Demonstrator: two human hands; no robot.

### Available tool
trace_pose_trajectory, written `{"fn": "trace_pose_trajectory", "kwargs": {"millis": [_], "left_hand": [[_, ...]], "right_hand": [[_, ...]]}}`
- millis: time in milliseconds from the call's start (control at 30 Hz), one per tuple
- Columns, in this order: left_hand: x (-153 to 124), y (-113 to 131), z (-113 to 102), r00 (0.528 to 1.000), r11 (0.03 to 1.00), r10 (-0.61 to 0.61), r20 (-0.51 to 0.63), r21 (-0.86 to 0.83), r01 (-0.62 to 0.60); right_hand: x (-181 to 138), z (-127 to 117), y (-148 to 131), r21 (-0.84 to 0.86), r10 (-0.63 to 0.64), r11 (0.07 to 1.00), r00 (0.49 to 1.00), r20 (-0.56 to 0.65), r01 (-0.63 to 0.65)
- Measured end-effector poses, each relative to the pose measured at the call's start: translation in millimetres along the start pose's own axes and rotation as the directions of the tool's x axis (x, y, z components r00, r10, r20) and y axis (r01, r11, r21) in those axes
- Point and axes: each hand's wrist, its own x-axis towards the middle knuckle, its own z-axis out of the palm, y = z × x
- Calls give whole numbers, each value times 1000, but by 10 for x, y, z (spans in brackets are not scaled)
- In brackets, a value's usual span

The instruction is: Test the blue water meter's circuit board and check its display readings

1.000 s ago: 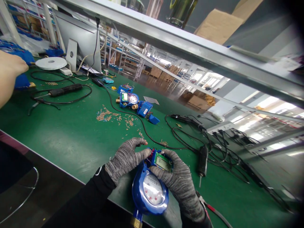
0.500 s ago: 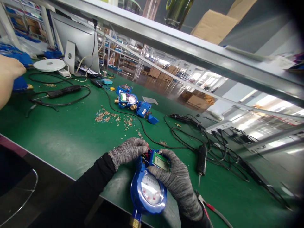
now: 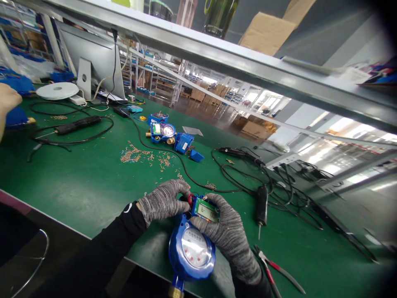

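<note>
Gripping a blue water meter (image 3: 191,253) at the near edge of the green bench (image 3: 80,178), both gloved hands work at its far end. The right hand (image 3: 228,238) wraps over the meter's right side, fingers closed on the small circuit module with the grey display (image 3: 207,211), which seems to steady it. The left hand (image 3: 163,200) comes in from the left, fingers curled together and pinched at the module's left edge, where red wires (image 3: 190,198) show; that hold suits fine work on the wiring. The meter lies flat, round white dial face up, its brass fitting (image 3: 175,292) pointing off the near edge of the bench. Just right of the hands lie red-handled pliers (image 3: 273,267), and beyond them a black electric screwdriver (image 3: 261,207) on its cable, within easy reach. Farther off, small brass screws (image 3: 136,153) are strewn left of centre, then a second blue meter (image 3: 161,132) with loose blue covers (image 3: 183,142). At far left another person's bare hand (image 3: 6,101) enters the view.
</note>
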Motion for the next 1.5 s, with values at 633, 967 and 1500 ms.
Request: {"fn": "trace_pose_trajectory", "kwargs": {"millis": [633,967,1500], "left_hand": [[28,-18,139,999,991,-29,41,-126,34],[-37,-16,24,992,963,-13,123,-266,46],[83,31,417,991,973,-120,-57,-205,106]], "right_hand": [[7,-10,15,49,17,999,1000,-1,-17],[5,5,68,54,0,999,1000,7,-1],[-5,5,82,89,-5,996,1000,-21,7]]}}
